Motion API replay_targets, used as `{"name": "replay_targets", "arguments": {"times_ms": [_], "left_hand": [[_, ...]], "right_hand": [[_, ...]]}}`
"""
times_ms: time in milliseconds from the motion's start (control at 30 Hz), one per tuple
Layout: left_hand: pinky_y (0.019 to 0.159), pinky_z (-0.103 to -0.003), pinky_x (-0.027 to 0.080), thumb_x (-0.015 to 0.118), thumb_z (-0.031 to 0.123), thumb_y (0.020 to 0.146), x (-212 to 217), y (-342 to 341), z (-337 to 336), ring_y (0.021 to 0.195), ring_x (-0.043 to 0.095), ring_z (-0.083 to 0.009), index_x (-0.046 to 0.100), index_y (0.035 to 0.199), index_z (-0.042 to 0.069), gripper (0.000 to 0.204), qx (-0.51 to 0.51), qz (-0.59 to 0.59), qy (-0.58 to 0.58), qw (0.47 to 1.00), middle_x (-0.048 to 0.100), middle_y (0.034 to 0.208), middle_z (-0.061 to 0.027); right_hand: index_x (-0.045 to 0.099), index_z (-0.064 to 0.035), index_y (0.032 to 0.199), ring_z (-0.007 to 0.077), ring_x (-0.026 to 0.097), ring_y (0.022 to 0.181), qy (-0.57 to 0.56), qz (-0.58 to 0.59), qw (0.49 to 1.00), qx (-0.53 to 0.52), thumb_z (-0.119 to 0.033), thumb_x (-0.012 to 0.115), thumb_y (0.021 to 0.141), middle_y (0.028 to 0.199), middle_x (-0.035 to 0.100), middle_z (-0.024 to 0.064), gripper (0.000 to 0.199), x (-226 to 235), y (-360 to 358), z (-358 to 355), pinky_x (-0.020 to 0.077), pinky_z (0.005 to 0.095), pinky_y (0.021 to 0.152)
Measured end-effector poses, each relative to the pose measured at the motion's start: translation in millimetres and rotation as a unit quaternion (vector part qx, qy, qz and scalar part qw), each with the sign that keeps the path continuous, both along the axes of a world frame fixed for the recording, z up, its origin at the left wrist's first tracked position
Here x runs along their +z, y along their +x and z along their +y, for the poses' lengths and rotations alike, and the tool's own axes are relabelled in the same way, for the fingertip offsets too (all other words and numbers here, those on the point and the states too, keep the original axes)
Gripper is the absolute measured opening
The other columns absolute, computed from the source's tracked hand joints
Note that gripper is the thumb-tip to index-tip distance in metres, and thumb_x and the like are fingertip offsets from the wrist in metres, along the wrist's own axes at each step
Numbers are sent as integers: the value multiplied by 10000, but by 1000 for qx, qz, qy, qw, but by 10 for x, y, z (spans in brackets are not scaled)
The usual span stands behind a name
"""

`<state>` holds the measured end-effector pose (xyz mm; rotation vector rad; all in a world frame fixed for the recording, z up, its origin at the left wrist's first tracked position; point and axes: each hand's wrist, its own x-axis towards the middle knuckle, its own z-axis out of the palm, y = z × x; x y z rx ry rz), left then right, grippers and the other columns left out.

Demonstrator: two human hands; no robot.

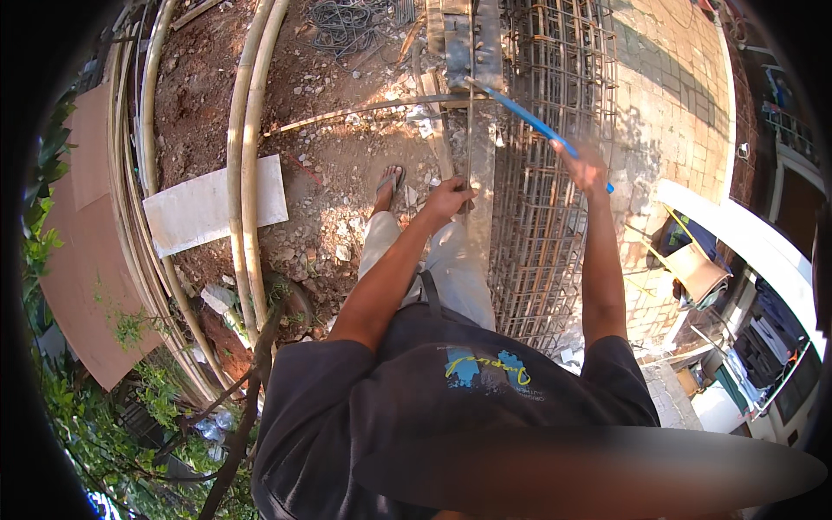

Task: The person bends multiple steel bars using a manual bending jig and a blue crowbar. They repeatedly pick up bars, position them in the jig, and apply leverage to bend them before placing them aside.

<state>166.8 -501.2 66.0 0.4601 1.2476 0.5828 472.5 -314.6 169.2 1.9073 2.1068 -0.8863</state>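
My right hand (582, 166), slightly blurred, is closed round a long blue bar (533, 120) near its lower end. The bar slants up and left, and its pale tip reaches a thin steel rod (471, 130). This rod runs lengthwise along a narrow bench or plank (483, 165). My left hand (451, 198) is closed round the near part of the rod, at the bench's left edge. A dark metal plate (458, 52) lies on the far part of the bench, beside the rod.
Tied rebar cages (542, 208) lie just right of the bench. Bamboo poles (245, 130) and a pale board (173, 217) rest on the rubble at left. A coil of wire (342, 26) lies far ahead. Paving (676, 104) and a folding chair (693, 269) are at right.
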Motion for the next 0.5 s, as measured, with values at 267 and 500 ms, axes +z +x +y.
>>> {"name": "replay_targets", "arguments": {"times_ms": [267, 500], "left_hand": [[581, -356, 513, 312, 623, 1106, 31, 89, 8, 558, 609, -201, 627, 870, 14, 725, -21, 27, -38, 999, 587, 641, -71], [702, -338, 515, 413, 567, 1111, 422, -1065, 413, 726, 647, -194, 696, 894, -11, 680, -196, 55, 35, 979, 565, 629, -83]], "right_hand": [[793, -100, 950, 392, 710, 844, -23, -41, 992, -114, -891, 541, 829, 826, 740, 188, 839, -61, -35, -169, 526, 497, 778], [756, -95, 797, 361, 676, 643, 93, -111, 931, -333, -875, 629, 798, 625, 656, 142, 791, 260, -1309, -989, 513, 492, 648]]}}
